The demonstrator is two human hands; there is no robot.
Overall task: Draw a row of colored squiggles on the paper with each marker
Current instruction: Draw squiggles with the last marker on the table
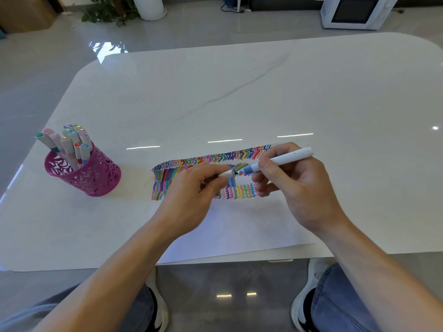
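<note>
A white sheet of paper (239, 226) lies on the table near its front edge, with several rows of colored squiggles across its top part. My right hand (299, 185) grips a white marker (285, 158) with a blue collar, its tip pointing left over the squiggles. My left hand (191, 190) pinches the marker's white cap (226, 173), whose mouth sits right at the marker's tip. A pink cut-out cup (96, 176) with several capped markers (69, 144) stands at the left of the table.
The white marble table (263, 92) stretches far behind the paper. On the floor beyond it stand a white microwave (354, 12) and a potted plant (107, 10). My knees and shoes show below the table's front edge.
</note>
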